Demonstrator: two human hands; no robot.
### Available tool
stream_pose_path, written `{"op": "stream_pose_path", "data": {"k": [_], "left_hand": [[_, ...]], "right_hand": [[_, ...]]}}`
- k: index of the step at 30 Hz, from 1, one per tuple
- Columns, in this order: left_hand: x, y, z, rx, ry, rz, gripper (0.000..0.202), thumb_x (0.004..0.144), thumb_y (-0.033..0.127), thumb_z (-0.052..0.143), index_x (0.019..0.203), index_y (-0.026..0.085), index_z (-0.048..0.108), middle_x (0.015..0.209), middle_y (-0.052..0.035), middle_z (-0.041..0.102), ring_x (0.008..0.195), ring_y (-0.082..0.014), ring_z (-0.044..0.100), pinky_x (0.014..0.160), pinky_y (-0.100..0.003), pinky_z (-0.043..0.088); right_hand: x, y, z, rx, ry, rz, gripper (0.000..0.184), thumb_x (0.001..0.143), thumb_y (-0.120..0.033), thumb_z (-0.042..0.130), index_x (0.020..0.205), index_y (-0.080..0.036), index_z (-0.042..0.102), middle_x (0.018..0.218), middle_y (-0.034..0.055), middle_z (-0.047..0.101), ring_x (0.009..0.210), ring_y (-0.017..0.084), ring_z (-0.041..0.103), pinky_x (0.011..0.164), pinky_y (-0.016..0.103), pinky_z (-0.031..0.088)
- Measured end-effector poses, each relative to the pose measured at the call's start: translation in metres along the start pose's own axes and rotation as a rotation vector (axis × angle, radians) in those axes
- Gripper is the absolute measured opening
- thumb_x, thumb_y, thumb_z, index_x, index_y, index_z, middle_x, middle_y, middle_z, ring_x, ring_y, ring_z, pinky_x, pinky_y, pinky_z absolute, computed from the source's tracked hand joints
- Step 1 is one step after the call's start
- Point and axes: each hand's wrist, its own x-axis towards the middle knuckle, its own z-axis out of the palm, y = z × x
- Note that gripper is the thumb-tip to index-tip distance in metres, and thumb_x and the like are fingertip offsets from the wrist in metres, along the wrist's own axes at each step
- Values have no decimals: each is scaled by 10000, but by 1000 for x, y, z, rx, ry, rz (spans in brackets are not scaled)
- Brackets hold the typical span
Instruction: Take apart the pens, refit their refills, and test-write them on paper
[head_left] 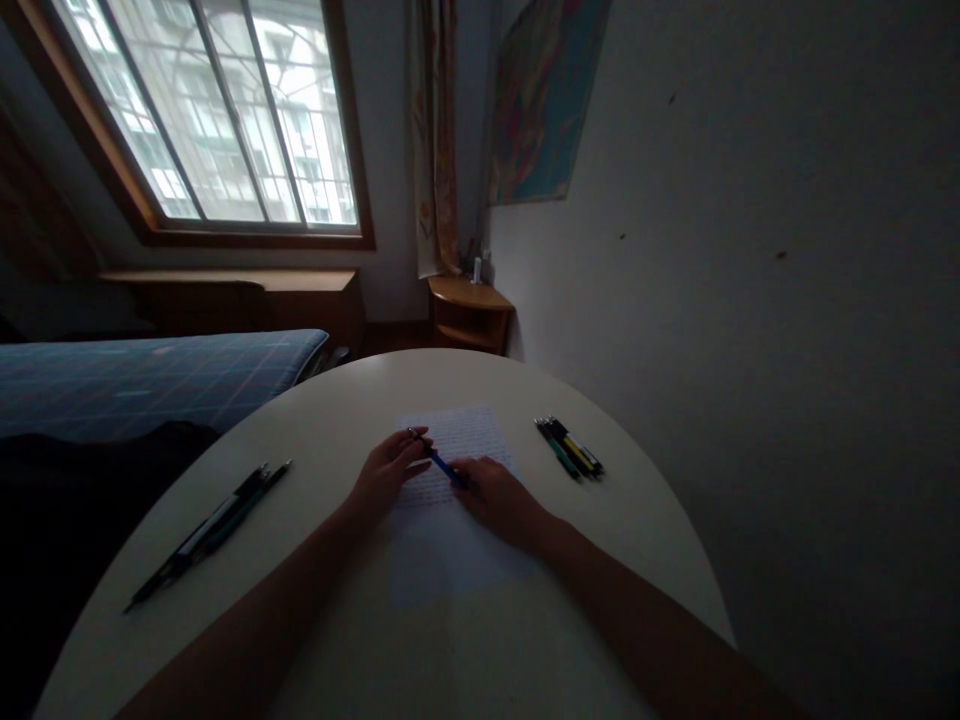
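Between my two hands is a blue and black pen (444, 467), slanting over a sheet of paper (457, 555). My left hand (386, 468) has its fingers closed around the dark upper-left end of the pen. At the lower-right end, my right hand (491, 492) grips the pen's body. Handwritten lines fill the upper part of the paper, and its lower part is blank. Both hands are just above or resting on the sheet; I cannot tell which.
The sheet lies on a round white table (420, 380). Several pens (214, 530) lie at its left, and several more pens (568, 447) at its right. A bed (150, 385) stands beyond on the left, a corner shelf (471, 293) behind, and a wall (712, 350) on the right.
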Motion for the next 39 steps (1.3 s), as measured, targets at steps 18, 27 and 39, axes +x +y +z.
{"op": "stream_pose_path", "data": {"k": [18, 27, 39], "left_hand": [[-11, 2, -2, 127, 14, 0, 603, 670, 495, 780, 1160, 169, 651, 1033, -110, 718, 943, -243, 681, 867, -389, 541], [-10, -2, -6, 118, 69, 32, 523, 630, 491, 806, 1024, 169, 683, 1014, -94, 719, 967, -245, 675, 857, -377, 553], [-18, -1, -7, 89, 116, 52, 485, 635, 455, 813, 1005, 166, 694, 1009, -95, 710, 961, -241, 673, 840, -371, 561]], "right_hand": [[-5, 2, 4, 33, 16, -7, 363, 835, -178, 633, 1197, -192, 642, 1116, 73, 699, 1028, 211, 605, 943, 351, 445], [-2, 0, 2, -2, 4, -29, 353, 848, -200, 638, 1201, -188, 649, 1071, 73, 712, 973, 203, 620, 884, 323, 459], [0, 5, 2, -12, -17, -97, 371, 834, -215, 671, 1205, -205, 650, 990, 53, 714, 940, 191, 611, 868, 303, 450]]}}
